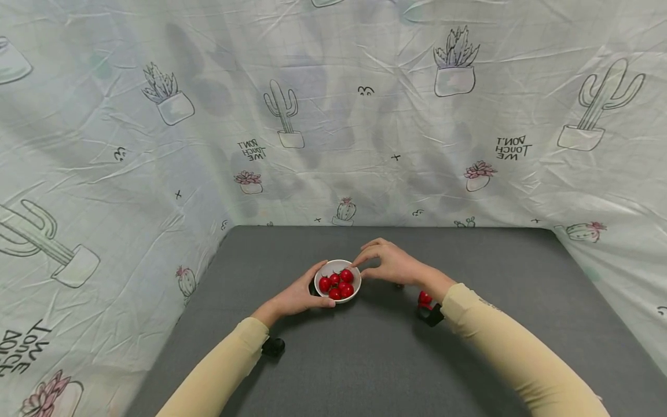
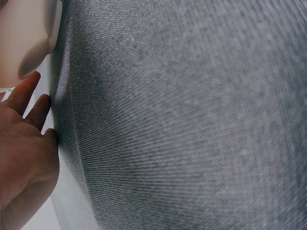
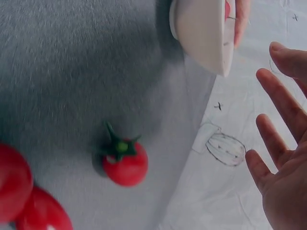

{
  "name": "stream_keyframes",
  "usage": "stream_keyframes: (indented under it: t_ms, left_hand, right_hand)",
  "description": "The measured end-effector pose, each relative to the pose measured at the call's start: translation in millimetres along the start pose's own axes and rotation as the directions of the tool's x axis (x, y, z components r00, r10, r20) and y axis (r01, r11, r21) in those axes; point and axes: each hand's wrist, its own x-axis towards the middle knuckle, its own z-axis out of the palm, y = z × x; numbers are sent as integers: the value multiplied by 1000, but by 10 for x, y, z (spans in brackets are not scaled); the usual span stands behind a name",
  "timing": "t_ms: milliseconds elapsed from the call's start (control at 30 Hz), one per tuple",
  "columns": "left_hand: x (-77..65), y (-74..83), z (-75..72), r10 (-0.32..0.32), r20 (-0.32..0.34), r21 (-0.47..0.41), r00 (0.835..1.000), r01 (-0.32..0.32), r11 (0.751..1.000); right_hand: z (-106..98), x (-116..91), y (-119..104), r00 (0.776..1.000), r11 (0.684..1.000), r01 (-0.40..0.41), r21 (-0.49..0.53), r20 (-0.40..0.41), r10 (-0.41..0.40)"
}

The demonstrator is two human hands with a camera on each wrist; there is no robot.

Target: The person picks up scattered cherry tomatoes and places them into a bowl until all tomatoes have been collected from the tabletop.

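Note:
A small white bowl (image 1: 329, 267) holds several red cherry tomatoes (image 1: 346, 289) with thin green stems. My left hand (image 1: 299, 296) holds the bowl at its left side, thumb along the near side and fingers round the far side. Over at the right rim hovers my right hand (image 1: 392, 264), its fingers spread and nothing between them. In the right wrist view, one loose tomato (image 3: 125, 165) with a green calyx lies on the table below that hand. Two more tomatoes (image 3: 43, 211) sit close together at the lower left corner there.
The dark grey table (image 1: 344, 359) extends around the bowl on all sides. A pale curtain (image 1: 333, 127) printed with potted cacti hangs behind and to both sides of it. Black wrist devices (image 1: 429, 314) sit under both forearms.

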Motion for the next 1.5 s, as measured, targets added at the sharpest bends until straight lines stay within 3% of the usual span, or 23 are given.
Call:
stream_keyframes:
  t_ms: [567,1000,1333,1500]
  left_hand:
    - [33,-41,-69,21,-2,30,1000,-21,999]
    - [68,-59,-102,29,-3,30,1000,-29,999]
    - [99,-81,-131,41,5,33,999,-41,999]
    - [115,-92,-140,50,12,24,999,-51,998]
  right_hand:
    - [-218,-197,199,995,997,-67,29,-66,69]
    - [-274,-292,346,990,990,-134,41,-40,135]
    - [-310,-347,445,988,988,-149,34,-23,150]
    - [-314,-372,539,991,990,-132,45,24,132]
